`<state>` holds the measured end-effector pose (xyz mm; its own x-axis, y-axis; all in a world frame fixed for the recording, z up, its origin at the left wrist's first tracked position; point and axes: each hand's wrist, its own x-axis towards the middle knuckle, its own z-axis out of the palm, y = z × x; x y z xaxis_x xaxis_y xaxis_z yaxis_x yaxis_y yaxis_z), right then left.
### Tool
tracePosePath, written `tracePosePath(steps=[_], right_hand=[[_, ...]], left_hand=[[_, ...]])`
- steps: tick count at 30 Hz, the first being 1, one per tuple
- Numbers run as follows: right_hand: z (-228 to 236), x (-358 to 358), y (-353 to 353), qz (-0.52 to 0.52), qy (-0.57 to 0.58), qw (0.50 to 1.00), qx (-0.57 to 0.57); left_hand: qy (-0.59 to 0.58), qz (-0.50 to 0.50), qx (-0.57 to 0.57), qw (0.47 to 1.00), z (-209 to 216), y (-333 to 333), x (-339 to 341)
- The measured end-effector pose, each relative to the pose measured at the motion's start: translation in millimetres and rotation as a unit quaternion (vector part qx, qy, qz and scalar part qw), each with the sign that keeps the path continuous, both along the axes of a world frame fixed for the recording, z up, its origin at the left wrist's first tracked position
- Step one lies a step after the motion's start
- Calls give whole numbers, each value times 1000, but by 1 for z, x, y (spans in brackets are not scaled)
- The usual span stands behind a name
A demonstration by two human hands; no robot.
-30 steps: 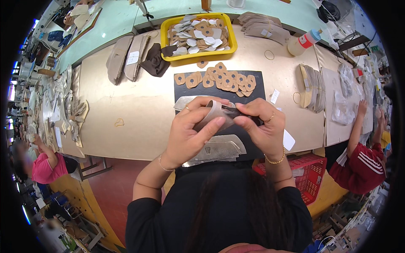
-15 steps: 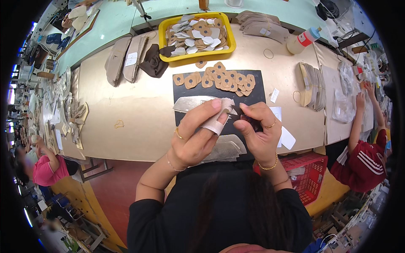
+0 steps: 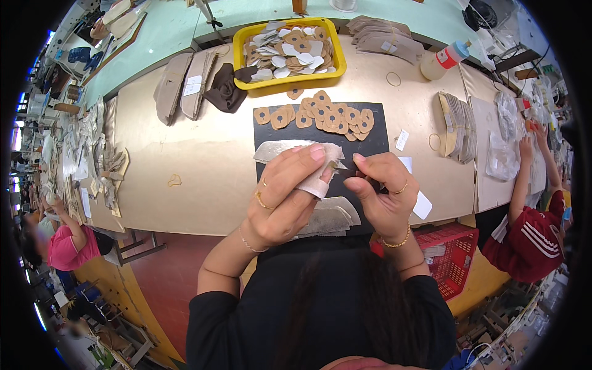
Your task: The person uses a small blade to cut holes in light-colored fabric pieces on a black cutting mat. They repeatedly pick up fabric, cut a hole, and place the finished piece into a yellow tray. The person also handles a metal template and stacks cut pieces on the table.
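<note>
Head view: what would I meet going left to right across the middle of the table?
Piled pieces at the left end, tan loop, left hand, right hand, grey-brown stack, clear plastic.

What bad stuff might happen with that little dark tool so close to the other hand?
The dark tool in the right hand might poke the left hand, because its tip is right beside it.

The pale piece might slip or get nicked, since it's bent in the left hand with the tip close by.

The brown pieces on the black mat might slide if bumped, because they lie loosely overlapped.
</note>
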<state>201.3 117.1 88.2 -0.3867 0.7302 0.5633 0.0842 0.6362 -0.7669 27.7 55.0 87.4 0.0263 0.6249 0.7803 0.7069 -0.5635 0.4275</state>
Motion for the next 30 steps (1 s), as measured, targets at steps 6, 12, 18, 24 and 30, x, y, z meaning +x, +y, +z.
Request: tracePosePath(steps=[6, 12, 18, 24, 30], right_hand=[[2, 1, 2, 6, -17, 1000, 10], [3, 2, 3, 28, -5, 1000, -10], [15, 12, 11, 94, -24, 991, -92], [27, 15, 19, 151, -67, 983, -86], [27, 14, 21, 175, -66, 979, -77]], left_hand=[[21, 3, -6, 1000, 1, -2, -3], [-9, -19, -56, 998, 2, -7, -6], [-152, -106, -163, 969, 10, -10, -12], [-147, -144, -189, 960, 14, -9, -16], [-175, -161, -215, 947, 16, -9, -16]])
